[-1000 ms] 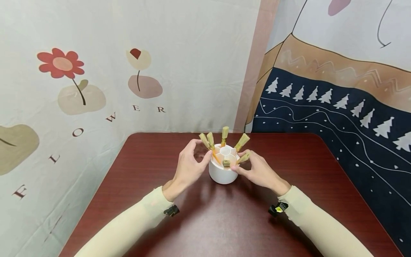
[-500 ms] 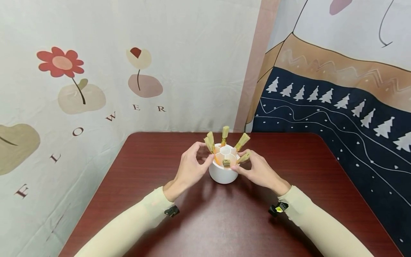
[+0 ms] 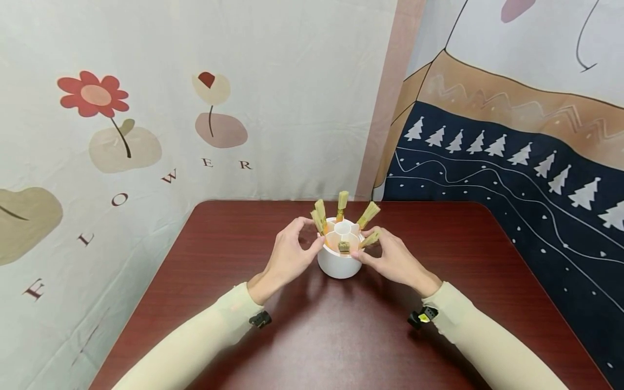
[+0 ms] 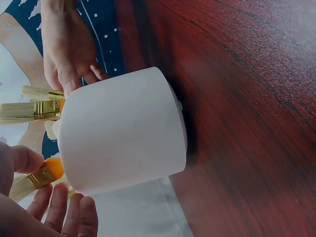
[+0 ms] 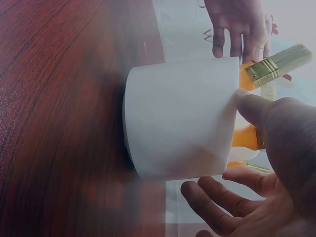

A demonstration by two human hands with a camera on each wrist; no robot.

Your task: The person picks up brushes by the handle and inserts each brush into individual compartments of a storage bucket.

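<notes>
A white round holder (image 3: 339,265) with divided compartments stands upright on the table, several paintbrushes in it with bristles up. My left hand (image 3: 291,248) is at its left rim, thumb and fingers around a paintbrush (image 4: 42,177) with an orange handle and metal ferrule. The lower part of that handle is hidden inside the holder. On the opposite side, my right hand (image 3: 396,257) holds the rim, its thumb at the front and its fingers along the outer wall. One paintbrush (image 3: 369,239) leans out beside the right thumb; another brush (image 3: 343,247) tilts toward me at the front.
The dark red table (image 3: 341,341) extends around the holder. Behind it hangs a pale flower-print cloth (image 3: 292,97), and a navy cloth with white trees (image 3: 487,179) hangs at the right.
The left hand has moved slightly right and its paintbrush has gone from leaning outward to sitting closer beside the neighbouring brush, lower in the holder. The right hand has stayed in place.
</notes>
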